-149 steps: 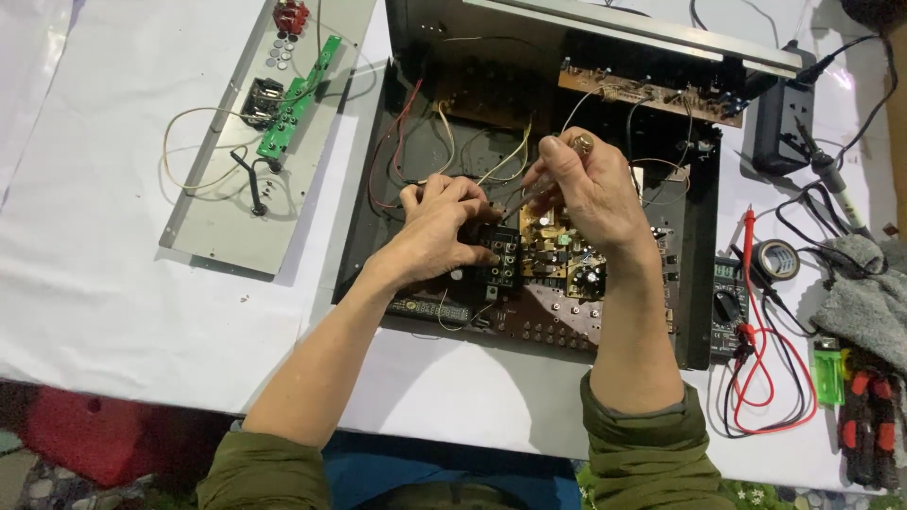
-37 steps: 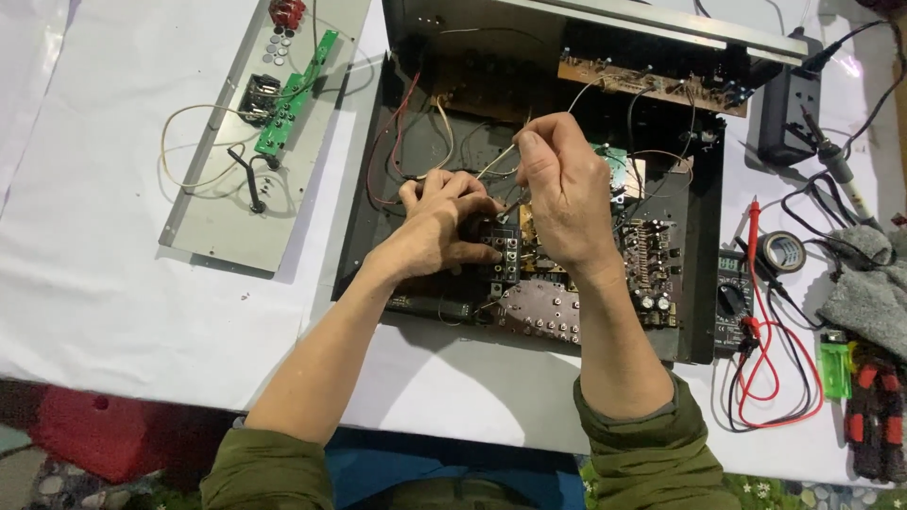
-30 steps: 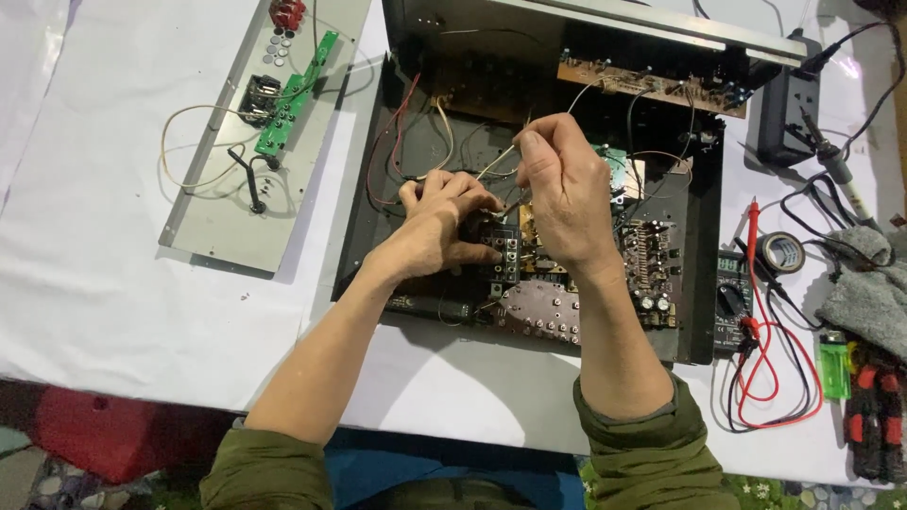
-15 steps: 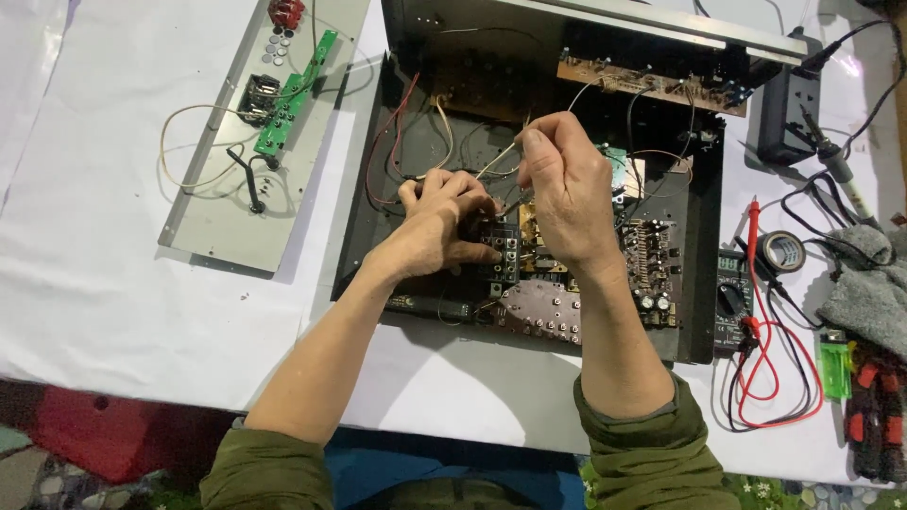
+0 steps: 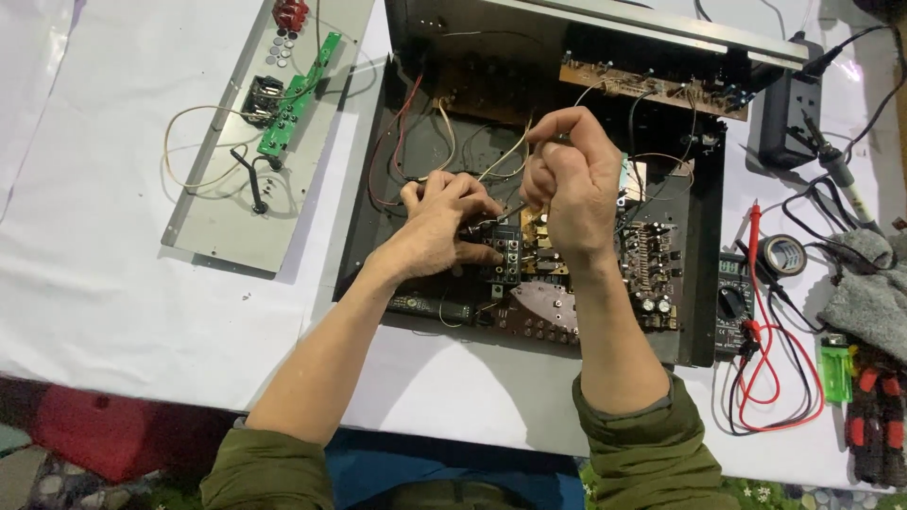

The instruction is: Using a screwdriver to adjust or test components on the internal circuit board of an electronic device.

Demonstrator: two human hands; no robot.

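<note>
- Left hand (image 5: 439, 222) clamps the black connector block (image 5: 504, 255) inside the open chassis (image 5: 699, 283) on the tabletop (image 5: 113, 274)
- Right hand (image 5: 572, 179) pinches pale wires (image 5: 501, 161) above it
- Best done by steadying the block and pulling gently, clear of neighbouring parts

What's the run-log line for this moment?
left hand: on connector block | right hand: pinching pale wire | open chassis | multimeter right
</note>
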